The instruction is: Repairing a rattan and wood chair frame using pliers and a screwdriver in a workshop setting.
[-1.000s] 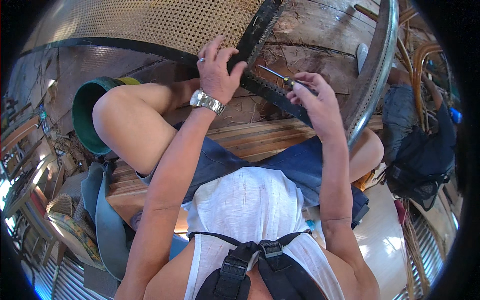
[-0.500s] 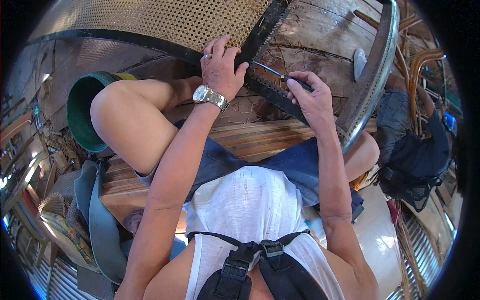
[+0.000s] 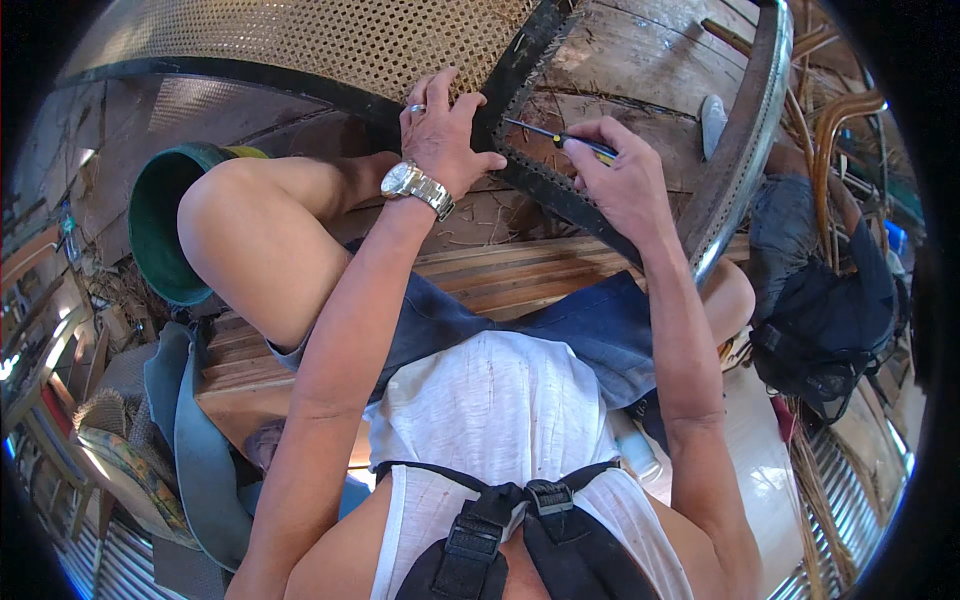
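My left hand (image 3: 440,145) lies with fingers spread over the corner of a black frame (image 3: 560,198), its fingertips reaching the woven cane panel (image 3: 350,42) set into it. The thumb stretches right, along the frame's near bar. In my right hand (image 3: 628,180) is a screwdriver (image 3: 596,150) with a yellow and black handle, gripped between thumb and fingers. Its thin shaft points left, and the tip is at the frame's inner edge by the corner, close to my left hand. Small holes run along the frame's edges.
A curved, hole-lined frame rail (image 3: 742,165) rises at the right. A green bucket (image 3: 150,235) stands by my left knee. I sit on a slatted wooden bench (image 3: 520,268). Another person in dark clothes (image 3: 835,320) is at the far right, near bent rattan poles (image 3: 828,150).
My right hand and the screwdriver handle have shifted slightly away from me, so the shaft lies flatter. My left thumb has swung outward and nearer to me along the frame.
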`<state>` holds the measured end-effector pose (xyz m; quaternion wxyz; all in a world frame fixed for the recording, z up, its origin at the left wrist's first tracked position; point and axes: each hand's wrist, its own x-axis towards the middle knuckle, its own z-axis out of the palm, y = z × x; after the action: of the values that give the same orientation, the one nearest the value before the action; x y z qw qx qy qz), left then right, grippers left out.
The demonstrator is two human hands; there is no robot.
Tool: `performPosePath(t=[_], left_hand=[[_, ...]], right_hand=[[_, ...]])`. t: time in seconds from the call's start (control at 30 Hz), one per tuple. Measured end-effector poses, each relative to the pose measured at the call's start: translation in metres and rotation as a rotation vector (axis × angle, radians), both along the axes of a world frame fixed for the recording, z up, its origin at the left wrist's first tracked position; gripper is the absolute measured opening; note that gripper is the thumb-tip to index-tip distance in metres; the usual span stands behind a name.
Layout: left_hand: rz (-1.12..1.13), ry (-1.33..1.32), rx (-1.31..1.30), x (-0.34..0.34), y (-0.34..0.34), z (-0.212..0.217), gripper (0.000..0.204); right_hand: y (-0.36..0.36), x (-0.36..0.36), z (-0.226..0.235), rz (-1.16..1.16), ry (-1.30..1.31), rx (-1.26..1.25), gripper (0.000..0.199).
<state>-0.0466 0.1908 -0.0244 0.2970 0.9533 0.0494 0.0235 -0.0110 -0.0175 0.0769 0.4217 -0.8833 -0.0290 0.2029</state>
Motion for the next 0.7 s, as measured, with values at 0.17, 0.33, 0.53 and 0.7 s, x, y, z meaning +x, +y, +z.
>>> performPosePath(t=[0.17, 0.33, 0.53, 0.7], left_hand=[[-0.161, 0.092, 0.101, -0.001, 0.013, 0.008, 0.091], [-0.17, 0.119, 0.076, 0.0, 0.016, 0.01, 0.093], [-0.14, 0.107, 0.028, 0.001, 0.01, 0.01, 0.087], [-0.096, 0.087, 0.006, 0.0, 0.009, 0.007, 0.082]], right_hand=[[0.001, 0.023, 0.009, 0.057, 0.07, -0.058, 0.025], [-0.014, 0.043, 0.001, -0.029, 0.26, 0.116, 0.022], [-0.038, 0.064, -0.006, -0.057, 0.317, 0.124, 0.025], [-0.032, 0.048, -0.003, 0.455, -0.068, -0.177, 0.031]])
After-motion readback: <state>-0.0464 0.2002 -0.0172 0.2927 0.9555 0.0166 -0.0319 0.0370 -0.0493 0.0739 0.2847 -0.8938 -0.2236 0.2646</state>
